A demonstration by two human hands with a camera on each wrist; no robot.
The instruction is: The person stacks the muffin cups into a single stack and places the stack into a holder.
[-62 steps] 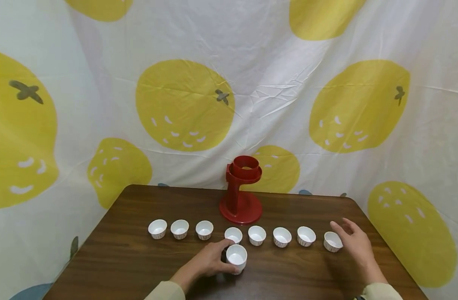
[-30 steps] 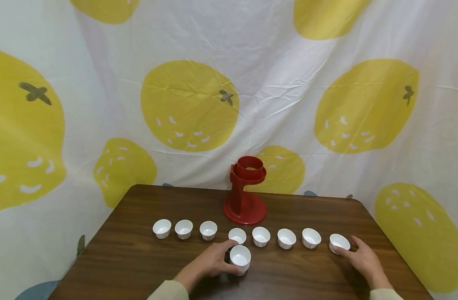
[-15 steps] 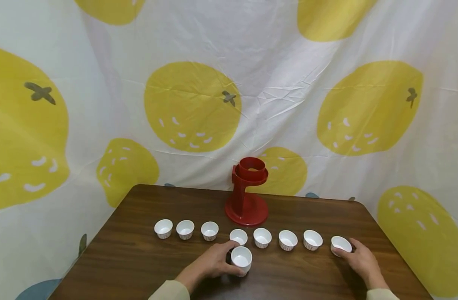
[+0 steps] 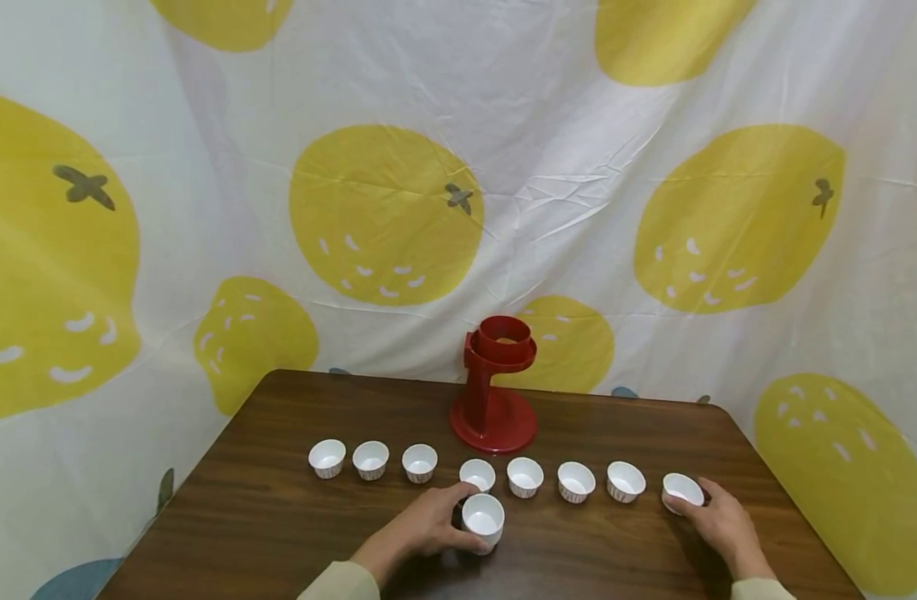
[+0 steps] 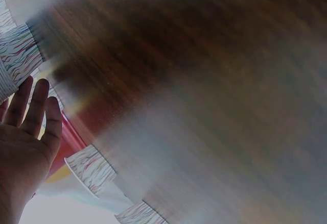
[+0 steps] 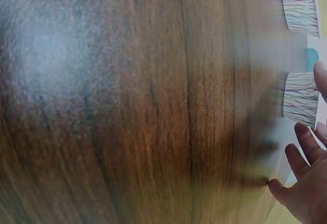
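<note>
My left hand grips a white paper baking cup near the middle front of the table, thumb in front and fingers behind. The left wrist view shows layered rims by the fingers, so it seems to be a stack. At the right end of a row, my right hand holds another white baking cup between thumb and fingers. That cup's lined, patterned side stands on the table in the right wrist view. Several like cups make up the row, among them one just behind the stack.
A red stand with a ring-shaped top stands behind the row, towards the table's back edge. The brown wooden table meets a white cloth with yellow lemons hanging behind it.
My right hand has come down from beside the rightmost cup and taken hold of it. The left hand keeps its grip on the stack. The head view has shifted slightly.
</note>
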